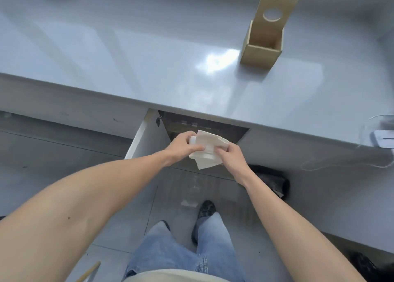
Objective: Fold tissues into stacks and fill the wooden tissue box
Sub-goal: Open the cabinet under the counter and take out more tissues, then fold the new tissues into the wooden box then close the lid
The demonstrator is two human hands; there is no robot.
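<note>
You are gripping a white, creased wad of folded paper tissues [207, 149] with both hands, your left hand [183, 146] and right hand [231, 157] pinching opposite sides, in front of the glossy grey countertop [128, 53]. Farther back, the tall open light wooden tissue box [264, 41] is standing upright on it, well apart.

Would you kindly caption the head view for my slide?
Both hands, left and right, hold folded tissues below the counter; the wooden tissue box stands open.
</note>
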